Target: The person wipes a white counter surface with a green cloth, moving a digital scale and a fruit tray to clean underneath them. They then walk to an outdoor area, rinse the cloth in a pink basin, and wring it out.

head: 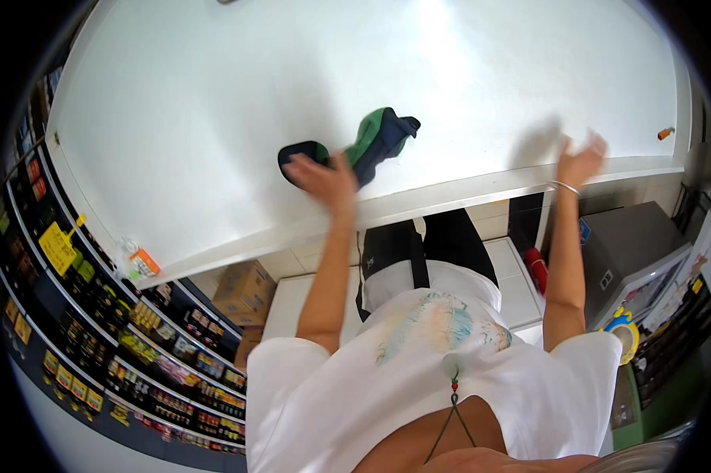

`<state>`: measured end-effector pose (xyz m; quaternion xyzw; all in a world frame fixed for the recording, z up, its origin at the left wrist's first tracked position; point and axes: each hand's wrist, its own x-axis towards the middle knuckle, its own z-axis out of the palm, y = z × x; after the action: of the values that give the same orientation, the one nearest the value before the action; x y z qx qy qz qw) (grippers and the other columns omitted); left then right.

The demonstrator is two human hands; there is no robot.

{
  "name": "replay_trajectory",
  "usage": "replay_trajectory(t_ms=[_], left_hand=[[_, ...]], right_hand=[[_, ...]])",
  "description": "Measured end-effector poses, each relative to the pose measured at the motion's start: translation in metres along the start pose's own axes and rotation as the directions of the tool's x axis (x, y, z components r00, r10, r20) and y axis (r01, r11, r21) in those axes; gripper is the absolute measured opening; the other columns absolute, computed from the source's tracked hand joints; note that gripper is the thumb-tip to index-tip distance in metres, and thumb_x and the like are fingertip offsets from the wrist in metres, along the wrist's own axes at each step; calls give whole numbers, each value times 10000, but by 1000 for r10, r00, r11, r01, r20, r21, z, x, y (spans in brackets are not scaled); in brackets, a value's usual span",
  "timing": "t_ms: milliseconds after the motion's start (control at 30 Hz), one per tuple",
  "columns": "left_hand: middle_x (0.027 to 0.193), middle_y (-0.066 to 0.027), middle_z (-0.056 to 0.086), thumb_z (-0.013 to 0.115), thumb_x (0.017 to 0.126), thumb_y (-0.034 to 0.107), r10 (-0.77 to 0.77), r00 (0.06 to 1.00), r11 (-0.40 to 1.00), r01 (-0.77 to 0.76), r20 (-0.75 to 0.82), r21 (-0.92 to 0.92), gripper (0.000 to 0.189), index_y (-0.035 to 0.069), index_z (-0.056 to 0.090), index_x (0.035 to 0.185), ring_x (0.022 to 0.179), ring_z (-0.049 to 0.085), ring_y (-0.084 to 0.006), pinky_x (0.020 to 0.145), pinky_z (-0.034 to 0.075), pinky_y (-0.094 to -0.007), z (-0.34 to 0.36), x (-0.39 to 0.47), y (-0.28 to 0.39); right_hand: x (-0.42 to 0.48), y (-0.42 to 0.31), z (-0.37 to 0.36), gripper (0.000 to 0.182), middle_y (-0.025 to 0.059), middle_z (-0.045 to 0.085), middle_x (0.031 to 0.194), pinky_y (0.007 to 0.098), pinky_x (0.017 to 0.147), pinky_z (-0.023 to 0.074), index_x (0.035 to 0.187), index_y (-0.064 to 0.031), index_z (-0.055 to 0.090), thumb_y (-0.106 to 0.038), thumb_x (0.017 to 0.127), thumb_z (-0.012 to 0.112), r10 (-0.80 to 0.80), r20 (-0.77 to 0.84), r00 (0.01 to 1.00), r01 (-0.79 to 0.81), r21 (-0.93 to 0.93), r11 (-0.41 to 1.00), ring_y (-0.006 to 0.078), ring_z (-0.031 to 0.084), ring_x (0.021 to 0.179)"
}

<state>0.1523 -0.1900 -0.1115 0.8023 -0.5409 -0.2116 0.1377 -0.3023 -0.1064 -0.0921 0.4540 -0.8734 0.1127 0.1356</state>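
A green and dark navy fabric piece [370,142], sock-like in shape, lies crumpled on the white tabletop [485,88]. Its rounded dark end [293,155] sticks out to the left. Over that end is my left hand [326,180], blurred, with the thumb spread from the fingers; part of the fabric is hidden under it. I see no grip on the cloth, but whether the hand touches it is unclear. Well to the right, near the table's front edge, my right hand [583,158] is raised, blurred and empty, its fingers apart. A bangle [565,187] circles the right wrist.
A raised rim [461,188] runs along the tabletop's front. An orange and white box [145,262] sits at the left corner, a small orange object [665,133] far right. Stocked shelves [154,355] stand left; a cardboard box [246,294] and a grey cabinet [633,242] are below.
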Motion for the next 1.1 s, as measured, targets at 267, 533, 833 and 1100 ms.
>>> replay_trajectory(t_ms=[267,533,833,1100], left_hand=[[1495,-258,269,572,879,424,465,883,802,-389,-66,453,801,-71,263,1428,1395,264,-364,1134,195,-493,35,79,6],[1434,-205,414,474,944,391,578,809,746,-471,-109,470,647,-49,355,1404,1350,353,-318,1099,240,-464,49,191,44],[1369,-154,500,489,922,339,924,377,380,-900,-57,212,544,11,456,1354,1289,432,-308,1083,263,-465,131,147,194],[1324,-89,507,535,883,264,910,220,264,-961,351,-81,508,44,490,1339,1259,445,-246,1064,269,-438,75,-20,77]], right_hand=[[-34,73,0,885,306,523,1245,457,878,514,1311,116,317,-447,765,727,861,508,39,-969,228,-90,409,586,1072],[-25,40,7,565,371,536,1151,463,856,516,1219,117,324,-242,828,516,973,182,144,-989,-13,149,442,609,1014],[-14,25,-2,531,330,584,1088,448,816,530,1229,113,310,-224,851,470,974,189,126,-988,-59,140,416,644,936],[-10,27,-5,500,313,608,1014,446,769,538,1195,109,313,-227,855,458,971,210,115,-989,-71,132,393,662,883]])
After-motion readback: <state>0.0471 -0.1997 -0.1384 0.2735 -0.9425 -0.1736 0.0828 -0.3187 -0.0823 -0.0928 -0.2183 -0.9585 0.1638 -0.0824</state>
